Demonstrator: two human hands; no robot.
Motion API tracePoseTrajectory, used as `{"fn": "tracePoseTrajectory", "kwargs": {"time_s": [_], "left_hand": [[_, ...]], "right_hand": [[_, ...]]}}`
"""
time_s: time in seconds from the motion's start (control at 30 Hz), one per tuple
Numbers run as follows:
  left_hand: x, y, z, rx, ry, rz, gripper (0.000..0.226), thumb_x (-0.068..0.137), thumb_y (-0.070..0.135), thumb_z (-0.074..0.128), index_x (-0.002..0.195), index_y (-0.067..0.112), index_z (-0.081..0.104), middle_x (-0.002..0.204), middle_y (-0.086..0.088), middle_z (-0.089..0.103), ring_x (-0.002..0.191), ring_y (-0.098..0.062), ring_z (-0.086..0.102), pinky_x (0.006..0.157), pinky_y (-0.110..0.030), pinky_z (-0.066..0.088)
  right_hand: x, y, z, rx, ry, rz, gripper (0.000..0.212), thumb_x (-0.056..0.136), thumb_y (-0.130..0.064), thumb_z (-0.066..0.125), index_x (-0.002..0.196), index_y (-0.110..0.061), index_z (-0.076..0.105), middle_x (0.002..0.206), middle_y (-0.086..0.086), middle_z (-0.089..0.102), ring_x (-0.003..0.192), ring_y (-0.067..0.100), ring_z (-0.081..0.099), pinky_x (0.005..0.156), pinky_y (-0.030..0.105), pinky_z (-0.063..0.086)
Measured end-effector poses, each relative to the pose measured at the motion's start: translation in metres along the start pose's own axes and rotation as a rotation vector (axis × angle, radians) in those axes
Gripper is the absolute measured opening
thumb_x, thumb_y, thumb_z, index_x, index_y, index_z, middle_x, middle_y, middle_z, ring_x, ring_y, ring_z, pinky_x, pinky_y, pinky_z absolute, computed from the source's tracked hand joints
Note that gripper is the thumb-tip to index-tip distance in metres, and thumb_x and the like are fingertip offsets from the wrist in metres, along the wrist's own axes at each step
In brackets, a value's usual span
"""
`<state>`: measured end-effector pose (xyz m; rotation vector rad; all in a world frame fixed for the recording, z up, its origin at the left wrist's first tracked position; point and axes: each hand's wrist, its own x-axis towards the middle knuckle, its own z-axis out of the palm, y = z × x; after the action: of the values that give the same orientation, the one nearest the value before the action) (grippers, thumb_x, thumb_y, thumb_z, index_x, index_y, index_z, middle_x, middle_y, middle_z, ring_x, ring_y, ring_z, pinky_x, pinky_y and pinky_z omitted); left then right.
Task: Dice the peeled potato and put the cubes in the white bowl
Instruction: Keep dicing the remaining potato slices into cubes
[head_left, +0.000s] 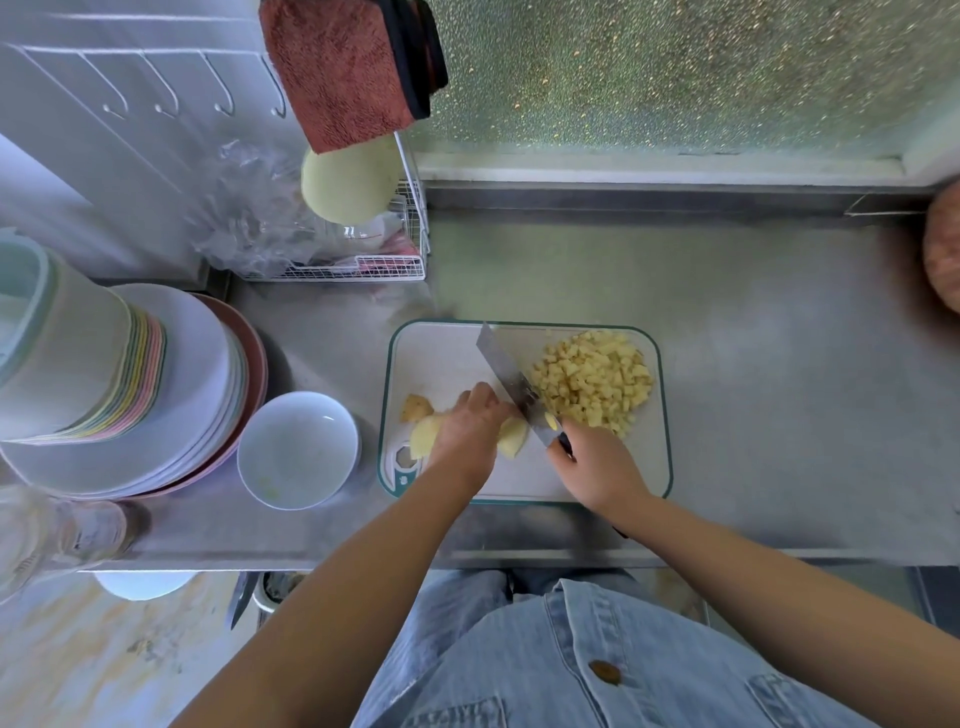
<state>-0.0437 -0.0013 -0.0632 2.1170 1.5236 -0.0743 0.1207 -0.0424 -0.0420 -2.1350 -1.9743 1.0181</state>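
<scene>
Pale potato (511, 437) held by curled left hand (467, 427), right hand (598, 467) gripping knife (506, 375).

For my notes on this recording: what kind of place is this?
Probably a home kitchen: a steel counter, a cutting board with diced potato on it, stacked plates and a wire rack.

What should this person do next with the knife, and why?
Probably slice down through the potato chunk under the left hand: it is not yet diced, and the knife in the right hand is angled right beside it.
</scene>
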Motion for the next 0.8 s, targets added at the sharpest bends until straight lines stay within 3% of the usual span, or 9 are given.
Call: {"fn": "tracePoseTrajectory", "kwargs": {"time_s": [0.13, 0.23, 0.33, 0.47, 0.67, 0.8], "left_hand": [[-0.005, 0.007, 0.005, -0.107, 0.08, -0.063, 0.058, 0.081, -0.008, 0.051, 0.13, 0.022, 0.055, 0.122, -0.007, 0.047, 0.109, -0.024, 0.046, 0.087, -0.03, 0.046], [-0.012, 0.002, 0.004, -0.17, 0.184, -0.204, 0.041, 0.082, 0.008, 0.057, 0.123, 0.013, 0.057, 0.117, -0.01, 0.052, 0.106, -0.027, 0.049, 0.084, -0.033, 0.046], [-0.016, -0.003, 0.005, -0.184, 0.237, -0.294, 0.035, 0.086, 0.023, 0.061, 0.12, 0.013, 0.059, 0.115, -0.009, 0.055, 0.101, -0.026, 0.053, 0.083, -0.032, 0.045], [-0.015, 0.007, 0.005, -0.191, 0.171, -0.337, 0.038, 0.087, 0.031, 0.065, 0.119, 0.014, 0.055, 0.115, -0.007, 0.052, 0.099, -0.025, 0.055, 0.085, -0.033, 0.049], [-0.007, 0.025, 0.011, -0.297, 0.16, -0.411, 0.036, 0.083, 0.006, 0.062, 0.117, 0.013, 0.058, 0.114, -0.009, 0.056, 0.092, -0.028, 0.059, 0.081, -0.037, 0.051], [-0.004, 0.028, 0.014, -0.34, 0.195, -0.412, 0.038, 0.08, 0.001, 0.06, 0.116, 0.013, 0.06, 0.111, -0.009, 0.057, 0.091, -0.027, 0.058, 0.082, -0.037, 0.05]], "right_hand": [[-0.003, 0.006, 0.0, 0.006, -0.001, 0.024, 0.031, 0.093, -0.022, 0.044, 0.066, -0.021, 0.028, 0.056, -0.001, 0.039, 0.054, 0.02, 0.04, 0.054, 0.033, 0.027], [-0.003, 0.006, 0.001, -0.007, -0.021, 0.025, 0.022, 0.094, -0.023, 0.042, 0.074, -0.014, 0.037, 0.059, 0.0, 0.042, 0.055, 0.02, 0.042, 0.052, 0.033, 0.027], [-0.004, 0.004, 0.002, -0.005, -0.025, 0.017, 0.027, 0.095, -0.023, 0.042, 0.071, -0.017, 0.033, 0.058, 0.0, 0.041, 0.052, 0.015, 0.037, 0.048, 0.03, 0.022], [-0.005, 0.002, -0.001, -0.021, -0.029, 0.002, 0.023, 0.095, -0.022, 0.041, 0.074, -0.012, 0.039, 0.059, 0.002, 0.042, 0.052, 0.017, 0.038, 0.052, 0.033, 0.026], [-0.012, 0.009, -0.008, -0.036, -0.034, -0.049, 0.015, 0.09, -0.018, 0.041, 0.09, -0.005, 0.049, 0.056, 0.0, 0.036, 0.05, 0.016, 0.034, 0.049, 0.031, 0.02], [-0.017, 0.01, -0.017, -0.068, -0.025, -0.051, 0.014, 0.09, -0.016, 0.042, 0.079, -0.008, 0.04, 0.055, -0.001, 0.034, 0.048, 0.013, 0.029, 0.049, 0.033, 0.018]]}}
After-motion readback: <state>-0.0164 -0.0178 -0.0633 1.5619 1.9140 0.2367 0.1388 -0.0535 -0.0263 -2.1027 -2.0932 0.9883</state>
